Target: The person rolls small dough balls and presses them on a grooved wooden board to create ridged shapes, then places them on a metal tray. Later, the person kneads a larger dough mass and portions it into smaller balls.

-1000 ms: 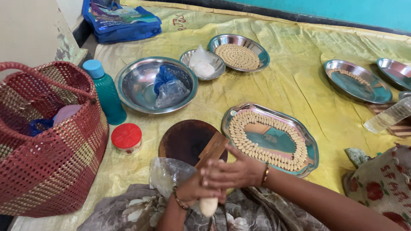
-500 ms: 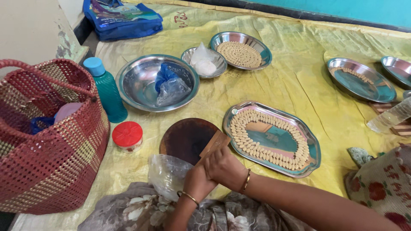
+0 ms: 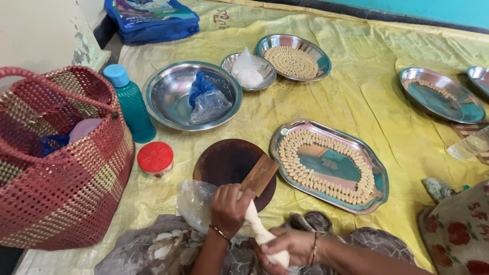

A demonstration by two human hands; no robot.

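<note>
Between both hands, a rope of pale dough (image 3: 260,231) stretched.
Left hand (image 3: 229,206) gripped its upper end beside the ridged wooden comb (image 3: 259,175); right hand (image 3: 288,247) closed around the lower end, keeping it taut.

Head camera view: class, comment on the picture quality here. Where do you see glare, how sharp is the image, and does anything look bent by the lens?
Head view: soft, even daylight with faint shadows; bright glare on the round steel bowl and the oval tray; both hands, left hand and right hand, look reasonably sharp on the dough roll; the red basket at the edge looks stretched by the wide lens.
</note>
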